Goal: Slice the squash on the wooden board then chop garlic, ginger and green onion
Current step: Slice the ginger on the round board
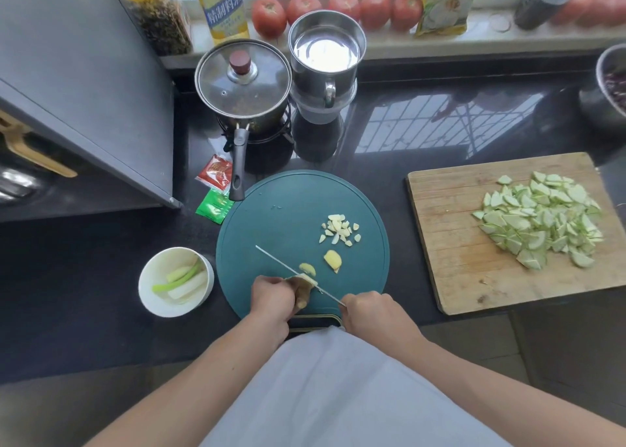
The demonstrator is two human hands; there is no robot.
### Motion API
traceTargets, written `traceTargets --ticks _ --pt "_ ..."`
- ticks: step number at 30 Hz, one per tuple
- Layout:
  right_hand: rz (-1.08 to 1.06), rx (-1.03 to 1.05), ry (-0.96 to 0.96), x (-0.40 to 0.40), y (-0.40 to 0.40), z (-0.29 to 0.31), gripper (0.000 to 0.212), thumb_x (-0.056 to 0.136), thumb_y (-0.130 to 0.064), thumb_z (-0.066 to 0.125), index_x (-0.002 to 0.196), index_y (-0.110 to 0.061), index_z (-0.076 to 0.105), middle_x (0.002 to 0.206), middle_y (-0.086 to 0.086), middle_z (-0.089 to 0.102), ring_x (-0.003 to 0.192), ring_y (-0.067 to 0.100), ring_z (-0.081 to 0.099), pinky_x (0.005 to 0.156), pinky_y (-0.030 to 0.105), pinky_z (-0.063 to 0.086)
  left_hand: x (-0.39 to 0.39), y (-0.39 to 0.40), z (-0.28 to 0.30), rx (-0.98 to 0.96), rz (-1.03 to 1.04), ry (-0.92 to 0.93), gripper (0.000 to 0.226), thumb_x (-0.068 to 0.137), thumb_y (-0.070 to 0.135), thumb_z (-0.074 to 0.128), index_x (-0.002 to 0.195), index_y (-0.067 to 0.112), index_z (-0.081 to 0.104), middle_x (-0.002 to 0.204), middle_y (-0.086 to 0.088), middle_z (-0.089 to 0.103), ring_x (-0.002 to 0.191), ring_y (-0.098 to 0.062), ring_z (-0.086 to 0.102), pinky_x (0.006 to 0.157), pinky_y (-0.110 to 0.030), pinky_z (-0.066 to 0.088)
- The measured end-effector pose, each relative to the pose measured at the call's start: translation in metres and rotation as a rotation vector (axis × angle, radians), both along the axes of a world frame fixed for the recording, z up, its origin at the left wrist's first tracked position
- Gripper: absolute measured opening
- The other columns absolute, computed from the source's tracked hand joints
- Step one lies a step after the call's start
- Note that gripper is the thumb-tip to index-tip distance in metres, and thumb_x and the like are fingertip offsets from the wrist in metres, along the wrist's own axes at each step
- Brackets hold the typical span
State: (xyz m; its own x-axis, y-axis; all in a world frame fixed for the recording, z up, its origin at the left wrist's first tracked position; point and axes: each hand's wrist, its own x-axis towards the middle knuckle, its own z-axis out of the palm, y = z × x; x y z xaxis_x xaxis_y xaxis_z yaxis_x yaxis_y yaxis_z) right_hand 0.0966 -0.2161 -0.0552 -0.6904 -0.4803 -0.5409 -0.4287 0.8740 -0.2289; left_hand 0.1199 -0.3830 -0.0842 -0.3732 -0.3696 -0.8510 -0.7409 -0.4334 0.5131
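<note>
Well off to the right of the right hand (369, 311) lies the wooden board (450, 243), heaped with pale green squash slices (538, 223), so the slicing step looks finished. Directly under both hands sits the round teal cutting board (271, 216), where the work is now. Beyond the hands on that board, a loose pile of chopped garlic (339, 230) suggests the garlic is done as well. To the left of the left hand (272, 299), just off the teal board, a white bowl (149, 291) holds the green onion (179, 279), still in whole lengths and untouched. The step in hand is the ginger: the left hand's fingers are curled round the ginger root (303, 291), pinning it to the board, while the right hand is wrapped round the handle of the knife (291, 270), whose thin blade runs up and to the left, over the far end of the root. Two cut ginger slices (333, 260) lie just past the blade. The next move, in my judgement, calls for more thin cuts with the holding fingertips kept tucked back from the edge, then turning the slices to chop them fine before reaching left for the onion.
</note>
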Motion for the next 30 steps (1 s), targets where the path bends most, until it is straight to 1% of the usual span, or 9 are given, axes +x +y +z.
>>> traceTargets --ticks 4,9,13,16,17,19,22,26,30 --pt "0.015 0.003 0.013 0.0 0.001 -0.002 0.017 0.093 -0.025 0.043 0.082 -0.016 0.052 0.069 0.004 0.045 0.06 0.032 0.043 0.053 0.034 0.033 0.001 0.0 -0.001 0.001 -0.012 0.011 0.007 0.085 -0.006 0.064 0.079 -0.003 0.067 0.065 -0.019 0.051 0.067 -0.027 0.043 0.071 -0.039 0.05" --pt "0.033 0.016 0.044 0.0 0.01 -0.007 0.019 0.09 -0.021 0.046 0.072 -0.019 0.041 0.06 0.0 0.034 0.054 0.031 0.037 0.046 0.032 0.021 0.001 0.0 -0.006 -0.005 -0.036 0.008 0.011 0.084 -0.004 0.065 0.074 -0.006 0.065 0.063 -0.019 0.049 0.066 -0.027 0.045 0.07 -0.037 0.049" --pt "0.031 0.023 0.039 0.0 0.012 -0.016 0.02 0.091 -0.02 0.048 0.072 -0.019 0.041 0.059 0.0 0.034 0.052 0.03 0.037 0.048 0.032 0.029 0.0 -0.001 -0.011 0.0 -0.04 -0.003 0.008 0.081 -0.004 0.065 0.075 -0.01 0.066 0.063 -0.02 0.049 0.067 -0.027 0.048 0.074 -0.039 0.052" --pt "0.036 0.033 0.018 -0.002 0.01 -0.02 0.019 0.091 -0.02 0.048 0.073 -0.019 0.04 0.061 0.002 0.038 0.053 0.03 0.038 0.05 0.032 0.031 -0.001 -0.001 -0.014 -0.005 -0.003 -0.035 0.025 0.076 -0.004 0.061 0.096 -0.02 0.06 0.07 -0.021 0.056 0.071 -0.028 0.055 0.084 -0.05 0.059" --pt "0.034 0.038 0.009 -0.003 0.009 -0.021 0.019 0.091 -0.02 0.048 0.073 -0.019 0.04 0.063 0.003 0.039 0.054 0.031 0.038 0.051 0.032 0.032 -0.001 -0.001 -0.014 0.003 0.005 -0.038 0.03 0.073 -0.001 0.061 0.097 -0.019 0.06 0.072 -0.021 0.056 0.071 -0.028 0.056 0.085 -0.052 0.059" --pt "0.029 0.047 -0.009 -0.005 0.007 -0.023 0.018 0.091 -0.02 0.047 0.074 -0.019 0.04 0.066 0.004 0.041 0.057 0.032 0.038 0.053 0.033 0.032 -0.003 0.0 -0.011 0.011 -0.006 -0.026 0.026 0.066 0.006 0.059 0.086 -0.009 0.061 0.067 -0.021 0.054 0.068 -0.028 0.052 0.079 -0.044 0.057" --pt "0.035 0.053 -0.024 -0.011 -0.009 -0.024 0.015 0.09 -0.016 0.046 0.076 -0.015 0.039 0.068 0.006 0.042 0.059 0.03 0.038 0.055 0.033 0.031 -0.004 -0.001 -0.013 -0.015 -0.017 -0.055 0.021 0.077 -0.005 0.051 0.097 -0.009 0.058 0.066 -0.019 0.054 0.066 -0.027 0.052 0.076 -0.045 0.057" --pt "0.044 0.048 -0.029 -0.016 -0.037 -0.025 0.012 0.088 -0.01 0.046 0.078 -0.011 0.04 0.065 0.005 0.035 0.061 0.029 0.04 0.049 0.032 0.021 -0.004 -0.004 -0.018 -0.026 -0.043 -0.103 0.039 0.078 -0.012 0.043 0.115 -0.02 0.053 0.075 -0.021 0.057 0.069 -0.028 0.054 0.08 -0.052 0.06" --pt "-0.003 0.041 -0.003 -0.015 -0.037 -0.023 0.011 0.089 -0.013 0.047 0.079 -0.011 0.044 0.067 0.005 0.038 0.062 0.03 0.043 0.054 0.033 0.029 -0.003 -0.004 -0.015 -0.029 -0.047 -0.075 0.026 0.077 -0.013 0.045 0.1 -0.008 0.056 0.079 -0.022 0.059 0.074 -0.03 0.057 0.084 -0.055 0.06"
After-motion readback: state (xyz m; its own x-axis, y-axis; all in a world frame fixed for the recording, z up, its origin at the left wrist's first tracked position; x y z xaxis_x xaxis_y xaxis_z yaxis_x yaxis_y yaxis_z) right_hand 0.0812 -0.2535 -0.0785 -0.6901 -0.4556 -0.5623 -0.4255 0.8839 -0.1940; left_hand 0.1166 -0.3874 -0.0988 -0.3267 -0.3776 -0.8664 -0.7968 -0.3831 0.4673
